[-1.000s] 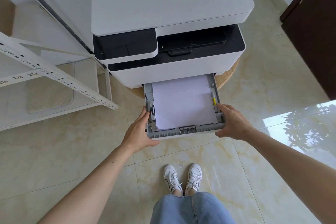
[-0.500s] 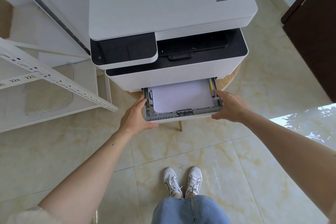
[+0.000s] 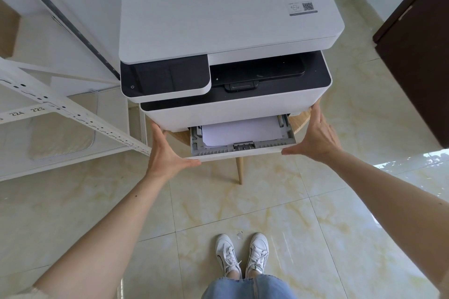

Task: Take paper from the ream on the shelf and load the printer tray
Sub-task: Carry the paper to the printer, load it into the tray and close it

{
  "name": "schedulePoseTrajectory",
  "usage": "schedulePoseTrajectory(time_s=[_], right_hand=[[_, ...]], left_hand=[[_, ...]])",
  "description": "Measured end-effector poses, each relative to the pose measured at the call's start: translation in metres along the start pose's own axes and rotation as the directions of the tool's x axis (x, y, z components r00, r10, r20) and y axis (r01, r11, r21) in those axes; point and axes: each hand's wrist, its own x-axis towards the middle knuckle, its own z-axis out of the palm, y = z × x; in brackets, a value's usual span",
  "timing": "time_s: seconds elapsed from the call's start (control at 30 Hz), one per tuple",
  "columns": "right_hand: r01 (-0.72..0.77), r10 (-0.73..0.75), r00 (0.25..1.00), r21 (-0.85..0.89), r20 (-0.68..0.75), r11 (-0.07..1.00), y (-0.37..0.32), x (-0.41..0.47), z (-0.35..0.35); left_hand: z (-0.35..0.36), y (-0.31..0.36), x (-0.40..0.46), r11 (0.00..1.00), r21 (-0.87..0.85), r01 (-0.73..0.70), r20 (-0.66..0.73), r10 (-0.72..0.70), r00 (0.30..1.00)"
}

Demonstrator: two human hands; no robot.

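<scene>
The white and black printer [image 3: 230, 7] stands on a small round wooden table [image 3: 299, 121]. Its grey paper tray [image 3: 243, 151] sticks out only a short way at the bottom front, with a stack of white paper [image 3: 243, 131] lying flat in it. My left hand [image 3: 167, 153] is spread, its thumb against the tray's front left corner and its fingers up along the printer's lower left corner. My right hand [image 3: 315, 137] mirrors it on the right, thumb on the tray front and fingers at the printer's side. The ream is out of sight.
A white metal shelf frame [image 3: 73, 110] with number labels stands at the left, close to the printer. A dark brown cabinet [image 3: 418, 56] is at the right. One table leg [image 3: 240, 168] shows below the tray. My white shoes [image 3: 243, 255] stand on the beige tiled floor.
The tray has slid most of the way into the printer. Both hands moved forward with it, shifting from the tray's sides to its front corners and the printer body.
</scene>
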Motion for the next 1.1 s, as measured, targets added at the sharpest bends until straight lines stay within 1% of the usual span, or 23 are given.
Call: schedulePoseTrajectory(time_s=[0.03,0.07,0.17,0.2,0.33,0.43,0.57,0.67,0.77,0.9,1.0,1.1], right_hand=[[0.017,-0.017,1.000,0.051,0.010,0.999,0.003,0.003,-0.001],[0.032,-0.033,0.999,0.089,0.010,0.996,0.005,0.004,-0.002],[0.062,-0.060,0.998,0.105,-0.016,0.993,0.011,0.006,-0.002],[0.068,-0.066,0.997,0.107,-0.027,0.992,0.012,0.007,-0.002],[0.090,-0.078,0.993,0.152,-0.084,0.984,0.011,0.012,0.001],[0.056,-0.031,0.991,0.189,-0.132,0.980,0.009,0.018,0.004],[0.060,-0.012,0.981,0.246,-0.193,0.967,0.005,0.025,0.007],[0.024,0.041,0.973,0.277,-0.227,0.961,0.001,0.028,0.008],[0.014,0.059,0.968,0.286,-0.243,0.958,0.000,0.031,0.010],[0.011,0.067,0.964,0.290,-0.256,0.957,0.001,0.031,0.011],[0.005,0.084,0.958,0.309,-0.273,0.951,-0.002,0.032,0.010],[-0.023,0.158,0.931,0.382,-0.328,0.924,-0.012,0.035,0.009]], left_hand=[[-0.004,-0.004,0.002,1.000,-0.014,-0.018,0.020,0.019,1.000],[-0.008,-0.008,0.003,0.999,0.008,-0.031,0.027,0.031,0.999],[-0.014,-0.014,0.007,0.985,0.160,-0.062,-0.007,0.064,0.998],[-0.014,-0.015,0.009,0.984,0.165,-0.071,-0.013,0.074,0.997],[-0.010,-0.019,0.017,0.998,0.010,-0.061,-0.009,0.061,0.998],[-0.008,-0.022,0.023,0.996,-0.061,-0.062,-0.095,0.056,0.994],[-0.002,-0.018,0.026,0.997,-0.028,-0.067,-0.230,0.059,0.971],[0.001,-0.015,0.028,0.998,0.003,-0.060,-0.299,0.059,0.952],[0.002,-0.012,0.029,0.997,0.049,-0.059,-0.332,0.072,0.940],[0.000,-0.013,0.031,0.992,0.100,-0.072,-0.341,0.102,0.935],[0.002,-0.013,0.033,0.994,0.100,-0.041,-0.367,0.075,0.927],[0.004,-0.005,0.040,0.999,0.051,0.018,-0.442,0.006,0.897]])
